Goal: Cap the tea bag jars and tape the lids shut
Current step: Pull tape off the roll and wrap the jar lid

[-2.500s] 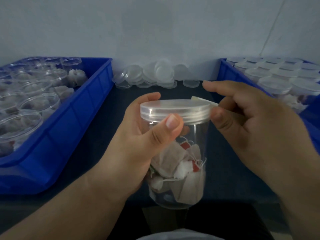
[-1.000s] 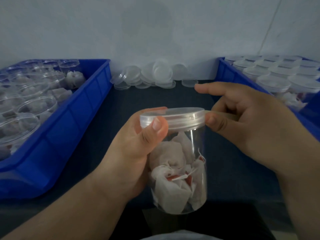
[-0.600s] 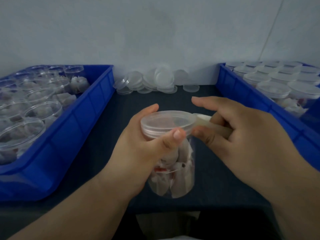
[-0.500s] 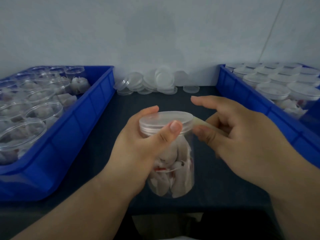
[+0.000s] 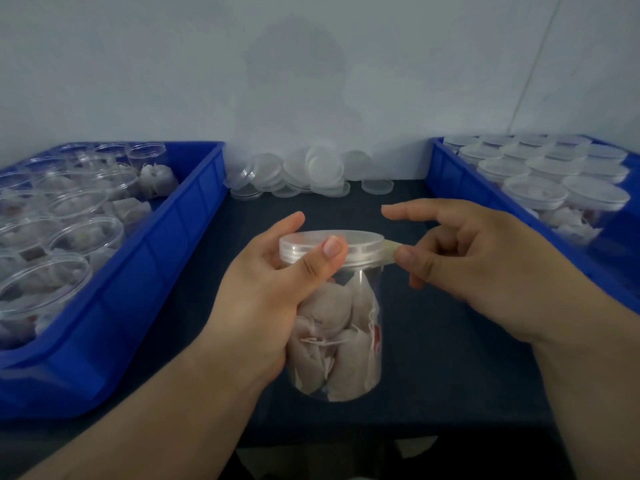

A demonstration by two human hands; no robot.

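Note:
A clear plastic jar (image 5: 349, 341) full of white tea bags is held in the middle, over the dark table. A translucent lid (image 5: 360, 241) sits on it. My left hand (image 5: 266, 299) grips the jar from the left, with the thumb pressing on the lid's rim. A strip of clear tape (image 5: 388, 250) runs off the lid's right side. My right hand (image 5: 485, 261) pinches that tape with thumb and a finger, and its forefinger points left above the lid.
A blue bin (image 5: 166, 258) on the left holds several open jars of tea bags. A second blue bin (image 5: 460, 188) on the right holds several capped jars. A pile of loose lids (image 5: 311, 174) lies against the white wall at the back.
The jar dipped and tilted, then came back upright. My left thumb has slid along the lid's rim. My right hand has kept its pinch on the tape and drawn slightly right.

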